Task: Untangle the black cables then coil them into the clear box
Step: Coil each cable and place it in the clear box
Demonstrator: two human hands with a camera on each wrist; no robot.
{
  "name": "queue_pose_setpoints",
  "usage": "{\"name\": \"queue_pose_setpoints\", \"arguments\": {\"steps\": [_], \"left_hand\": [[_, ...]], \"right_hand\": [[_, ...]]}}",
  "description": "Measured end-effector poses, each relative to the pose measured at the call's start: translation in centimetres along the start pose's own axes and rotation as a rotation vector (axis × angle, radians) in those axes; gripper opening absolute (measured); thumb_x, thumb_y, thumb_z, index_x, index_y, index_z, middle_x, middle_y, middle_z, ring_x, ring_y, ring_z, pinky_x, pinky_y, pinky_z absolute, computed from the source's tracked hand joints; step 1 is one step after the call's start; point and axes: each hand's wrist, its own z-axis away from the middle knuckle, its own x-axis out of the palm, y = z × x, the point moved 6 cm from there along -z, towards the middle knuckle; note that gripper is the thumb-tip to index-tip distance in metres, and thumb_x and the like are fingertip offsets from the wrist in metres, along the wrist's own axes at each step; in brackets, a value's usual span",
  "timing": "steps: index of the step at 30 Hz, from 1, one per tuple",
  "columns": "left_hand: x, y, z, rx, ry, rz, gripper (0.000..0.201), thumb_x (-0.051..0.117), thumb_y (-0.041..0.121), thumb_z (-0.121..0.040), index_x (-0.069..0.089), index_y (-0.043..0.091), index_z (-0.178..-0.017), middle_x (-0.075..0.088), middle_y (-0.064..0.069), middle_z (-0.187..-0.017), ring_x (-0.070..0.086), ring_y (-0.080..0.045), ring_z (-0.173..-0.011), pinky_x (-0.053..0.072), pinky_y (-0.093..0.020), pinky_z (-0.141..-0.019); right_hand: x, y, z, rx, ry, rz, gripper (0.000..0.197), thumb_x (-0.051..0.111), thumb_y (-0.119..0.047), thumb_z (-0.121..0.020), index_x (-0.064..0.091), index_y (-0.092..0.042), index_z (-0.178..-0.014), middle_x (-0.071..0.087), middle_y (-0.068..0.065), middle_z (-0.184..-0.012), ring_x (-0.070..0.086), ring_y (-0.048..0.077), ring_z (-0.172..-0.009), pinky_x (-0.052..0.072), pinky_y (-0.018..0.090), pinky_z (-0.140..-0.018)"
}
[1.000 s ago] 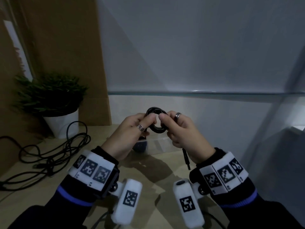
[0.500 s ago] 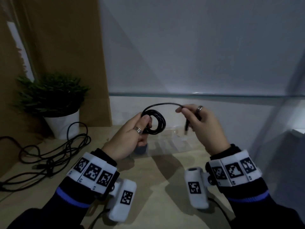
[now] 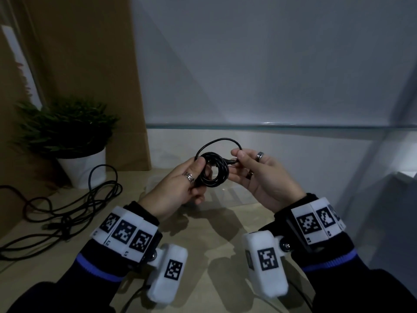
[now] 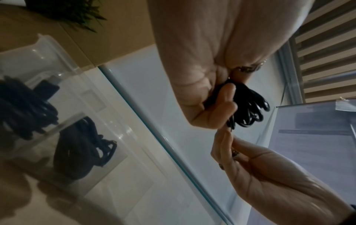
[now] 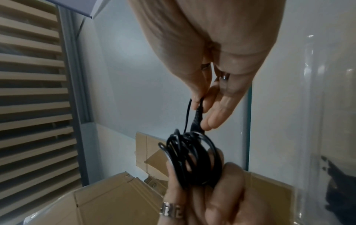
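Head view, reading left to right: a loose tangle of black cables (image 3: 61, 208) lies on the bench (image 3: 216, 256) at nine o'clock, in front of a potted plant (image 3: 67, 141), not yet sorted. At centre my left hand (image 3: 178, 188) clamps a small wound coil (image 3: 213, 171), thumb on its near side, fingers curled round it. My right hand (image 3: 259, 177), at three o'clock of the coil, pinches the plug end (image 3: 232, 162) between thumb and fingertips, one slack loop arching at twelve o'clock. The clear box (image 4: 63, 121) sits just beyond my hands, two coils already inside by the left wrist view. I judge I'm finishing this coil: next I tuck the plug through or lay the last turn, then lower it into the box without letting it spring open.
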Motion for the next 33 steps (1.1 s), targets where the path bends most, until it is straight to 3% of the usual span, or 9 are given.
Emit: {"name": "queue_pose_setpoints", "arguments": {"steps": [5,14,17,21,24,25,27,31,33], "left_hand": [[-0.4,-0.1,0.0,-0.040,0.025,0.035,0.028,0.043,0.038,-0.080,0.046,0.010,-0.076,0.042,-0.003,-0.067,0.032,-0.008,-0.044,0.037,-0.021,-0.042],[-0.4,-0.6,0.0,-0.057,0.021,-0.094,0.033,0.037,0.038,-0.089,0.055,0.012,-0.099,0.045,0.000,-0.068,0.032,-0.007,-0.046,0.035,-0.020,-0.042],[-0.5,-1.1,-0.2,-0.085,0.043,-0.169,0.028,0.033,0.029,-0.098,0.055,0.014,-0.101,0.041,0.000,-0.061,0.032,-0.006,-0.042,0.033,-0.019,-0.040],[-0.9,-1.4,-0.4,-0.118,0.080,-0.208,0.027,0.033,0.030,-0.099,0.054,0.015,-0.091,0.039,0.003,-0.056,0.030,-0.004,-0.039,0.028,-0.017,-0.037],[-1.5,-1.5,-0.5,-0.131,0.107,-0.230,0.030,0.033,0.033,-0.100,0.054,0.017,-0.085,0.040,0.003,-0.057,0.030,-0.004,-0.038,0.027,-0.018,-0.039],[-1.5,-1.5,-0.5,-0.130,0.095,-0.249,0.031,0.032,0.034,-0.100,0.054,0.017,-0.085,0.039,0.004,-0.056,0.030,-0.004,-0.038,0.026,-0.019,-0.040],[-1.3,-1.7,-0.6,-0.124,0.066,-0.284,0.028,0.032,0.033,-0.100,0.053,0.017,-0.089,0.036,0.005,-0.054,0.029,-0.004,-0.039,0.026,-0.019,-0.041],[-1.3,-1.8,-0.9,-0.098,0.054,-0.367,0.024,0.032,0.025,-0.100,0.051,0.010,-0.106,0.033,-0.003,-0.063,0.030,-0.005,-0.041,0.026,-0.018,-0.042],[-2.2,-1.7,-1.0,-0.096,0.087,-0.417,0.024,0.034,0.026,-0.100,0.051,0.010,-0.094,0.033,-0.004,-0.062,0.030,-0.009,-0.044,0.025,-0.022,-0.045]], "right_hand": [[0.2,0.5,0.1,0.037,0.017,-0.019,0.015,0.043,-0.004,-0.096,0.056,-0.003,-0.089,0.065,0.004,-0.055,0.064,0.012,-0.051,0.057,0.023,-0.056],[1.5,3.0,0.3,0.214,-0.045,-0.166,0.016,0.045,-0.004,-0.094,0.061,-0.003,-0.092,0.070,0.005,-0.069,0.068,0.012,-0.061,0.057,0.022,-0.059],[1.9,3.5,0.6,0.220,-0.042,-0.085,0.018,0.045,-0.008,-0.096,0.062,-0.009,-0.091,0.067,0.001,-0.066,0.064,0.010,-0.058,0.054,0.020,-0.054],[2.3,3.2,0.8,0.237,-0.084,-0.030,0.023,0.046,-0.036,-0.093,0.055,-0.020,-0.107,0.065,0.002,-0.074,0.059,0.012,-0.063,0.047,0.024,-0.059],[3.3,2.4,1.5,0.158,-0.242,0.010,0.048,0.061,-0.019,-0.078,0.043,-0.034,-0.121,0.067,-0.003,-0.074,0.064,0.010,-0.070,0.047,0.027,-0.067],[3.5,2.3,1.7,0.137,-0.276,0.047,0.052,0.063,-0.007,-0.077,0.046,-0.034,-0.118,0.067,-0.005,-0.072,0.064,0.009,-0.069,0.049,0.026,-0.065],[3.5,2.4,1.5,0.095,-0.265,0.131,0.036,0.059,0.004,-0.081,0.057,-0.026,-0.102,0.066,-0.007,-0.069,0.063,0.007,-0.066,0.048,0.022,-0.063],[2.7,2.1,1.1,0.016,-0.168,0.341,0.015,0.056,-0.012,-0.090,0.066,-0.022,-0.087,0.068,-0.011,-0.075,0.061,0.004,-0.073,0.046,0.023,-0.070],[1.9,0.8,0.8,-0.084,-0.090,0.349,0.013,0.057,-0.014,-0.089,0.067,-0.021,-0.085,0.069,-0.013,-0.079,0.061,0.003,-0.075,0.049,0.022,-0.066]]}}
